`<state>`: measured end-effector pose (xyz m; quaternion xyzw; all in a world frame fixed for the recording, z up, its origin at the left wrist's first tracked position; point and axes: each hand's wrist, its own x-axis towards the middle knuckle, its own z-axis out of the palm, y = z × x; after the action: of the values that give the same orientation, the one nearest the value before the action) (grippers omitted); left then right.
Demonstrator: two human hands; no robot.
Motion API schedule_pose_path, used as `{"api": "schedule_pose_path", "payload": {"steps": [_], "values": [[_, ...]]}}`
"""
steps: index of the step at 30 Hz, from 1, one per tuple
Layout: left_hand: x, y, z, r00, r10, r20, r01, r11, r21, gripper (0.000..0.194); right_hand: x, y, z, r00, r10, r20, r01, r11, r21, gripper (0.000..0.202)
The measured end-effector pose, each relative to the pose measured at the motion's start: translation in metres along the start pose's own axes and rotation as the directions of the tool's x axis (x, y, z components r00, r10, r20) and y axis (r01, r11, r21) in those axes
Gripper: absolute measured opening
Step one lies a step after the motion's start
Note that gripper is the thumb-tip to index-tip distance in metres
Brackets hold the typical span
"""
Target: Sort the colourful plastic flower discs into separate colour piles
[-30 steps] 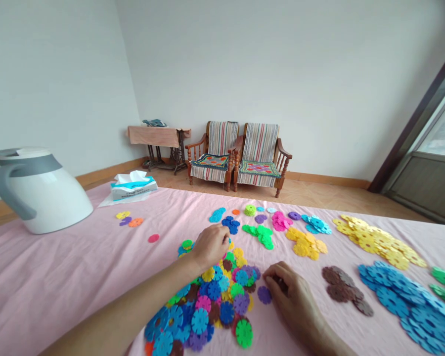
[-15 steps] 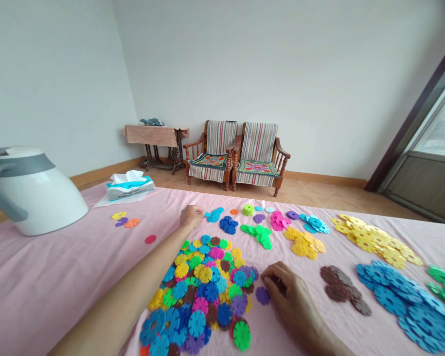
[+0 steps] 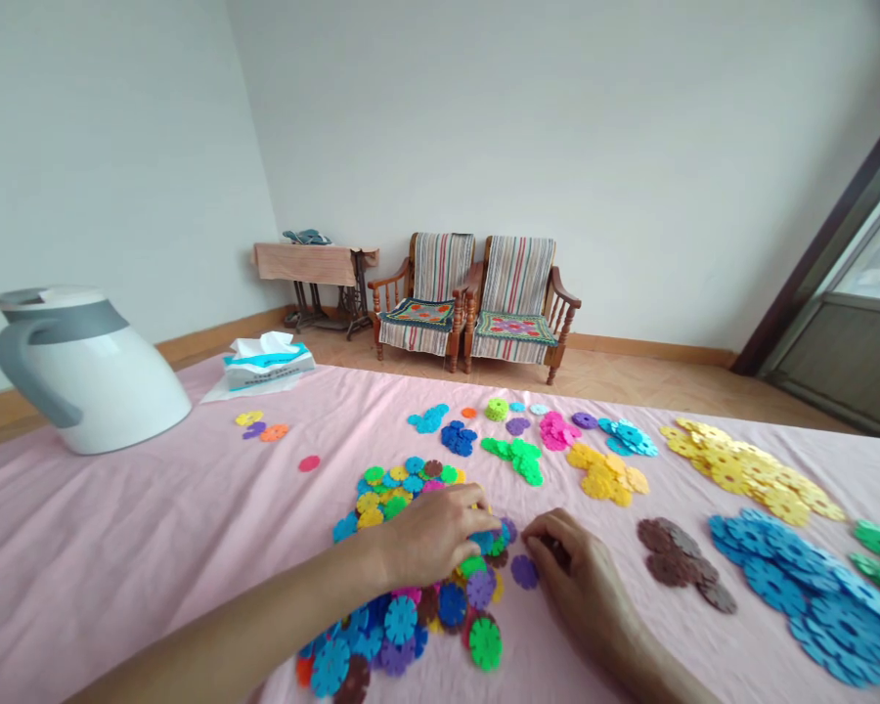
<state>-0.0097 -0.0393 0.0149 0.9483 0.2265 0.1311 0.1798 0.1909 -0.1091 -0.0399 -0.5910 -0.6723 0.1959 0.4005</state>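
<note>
My left hand [image 3: 436,536] is over the mixed pile of plastic snowflake discs [image 3: 402,618], hiding its middle. Its thumb and fingers are apart, curving down around a light blue snowflake disc [image 3: 482,541] at the pile's right side; I cannot see whether they grip it. On the cloth right of the pile rests my right hand [image 3: 583,577], its fingers curled and tips close together. Anything within them is hidden. Just left of those fingers lies a purple snowflake disc [image 3: 525,572].
Sorted groups lie beyond and right: light blue [image 3: 429,418], dark blue [image 3: 458,439], green [image 3: 514,458], pink [image 3: 558,431], orange-yellow [image 3: 605,475], brown [image 3: 675,555], yellow [image 3: 740,464], large blue [image 3: 792,577]. A white jug [image 3: 121,381] and tissue pack [image 3: 268,364] stand left on the pink cloth [image 3: 191,499].
My left hand has moved back from beside the light blue group at the far side to the mixed pile, its fingers parting. My right hand has stayed nearly in place. The view has shifted slightly.
</note>
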Motion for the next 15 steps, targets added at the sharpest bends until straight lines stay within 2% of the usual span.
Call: {"api": "schedule_pose_path", "payload": {"steps": [5, 10, 13, 15], "values": [[0.004, -0.003, 0.005, 0.999, -0.041, 0.014, 0.04, 0.999, 0.029, 0.02, 0.001, 0.001, 0.001, 1.0, -0.013, -0.003, 0.013, 1.0, -0.007, 0.019], [0.005, -0.001, 0.005, 0.997, -0.055, -0.048, 0.051, 0.996, -0.075, 0.014, 0.001, 0.002, 0.001, 1.0, -0.012, 0.003, 0.012, 1.0, -0.012, 0.019], [0.009, -0.013, 0.003, 0.982, -0.164, -0.089, 0.142, 0.967, -0.213, 0.011, 0.001, 0.002, 0.001, 1.0, -0.008, 0.009, 0.008, 1.0, -0.011, 0.02], [0.014, -0.033, -0.001, 0.939, -0.309, -0.152, 0.247, 0.913, -0.325, 0.009, 0.0, 0.002, 0.0, 1.0, -0.002, 0.009, 0.002, 1.0, -0.013, 0.02]]}}
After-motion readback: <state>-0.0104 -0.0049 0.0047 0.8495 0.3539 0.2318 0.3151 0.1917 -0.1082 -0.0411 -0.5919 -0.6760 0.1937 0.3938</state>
